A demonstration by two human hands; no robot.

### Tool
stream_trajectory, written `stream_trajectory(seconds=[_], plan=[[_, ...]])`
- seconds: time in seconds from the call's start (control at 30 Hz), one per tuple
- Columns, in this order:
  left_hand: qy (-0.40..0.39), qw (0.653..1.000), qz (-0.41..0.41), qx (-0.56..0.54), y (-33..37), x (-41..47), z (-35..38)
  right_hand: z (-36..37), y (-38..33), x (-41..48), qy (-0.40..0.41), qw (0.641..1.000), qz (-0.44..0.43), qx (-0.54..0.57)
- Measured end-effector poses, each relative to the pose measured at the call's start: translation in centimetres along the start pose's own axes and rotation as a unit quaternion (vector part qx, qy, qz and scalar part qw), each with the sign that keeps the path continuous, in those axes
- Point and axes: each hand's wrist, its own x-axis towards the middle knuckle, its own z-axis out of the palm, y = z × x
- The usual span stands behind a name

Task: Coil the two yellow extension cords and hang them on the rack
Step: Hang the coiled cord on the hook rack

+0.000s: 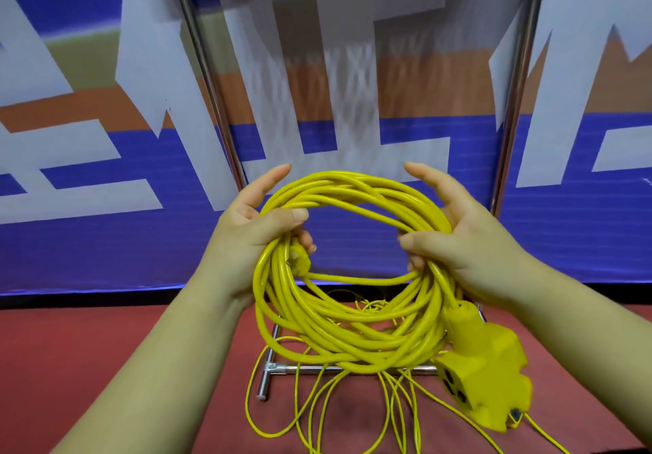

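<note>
A thick yellow extension cord (338,333) is wound into a round coil held up in front of me. My left hand (254,231) grips the coil's left side, thumb over the strands, with the yellow plug (299,257) under its fingers. My right hand (455,234) grips the right side. The cord's yellow multi-outlet block (485,372) hangs from the coil at lower right. A second, thinner yellow cord (317,407) lies in loose loops on the red floor below. The metal rack (208,75) stands behind, its two uprights either side of the coil.
The rack's base bar (310,369) and left foot (266,379) lie on the red floor under the coil, tangled among the thin cord. A blue, white and orange banner (106,171) covers the wall behind the rack.
</note>
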Motion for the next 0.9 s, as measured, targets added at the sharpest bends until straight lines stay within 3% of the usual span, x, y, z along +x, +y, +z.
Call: stream_trajectory(seconds=[0.2,0.4,0.7,0.9], plan=[[-0.023,0.997,0.004,0.075,0.8,0.6,-0.7,0.6,-0.7,1.9,0.055,0.996,-0.038,-0.055],[-0.002,0.979,0.109,0.174,8.8,4.7,-4.1,2.3,-6.8,10.6,0.027,0.975,-0.159,-0.153],[0.047,0.941,0.243,0.233,22.5,15.5,-9.1,4.4,-18.9,26.6,0.061,0.889,-0.292,-0.348],[0.048,0.911,0.282,0.296,27.1,23.7,-10.3,2.9,-23.0,34.7,0.079,0.824,-0.302,-0.472]])
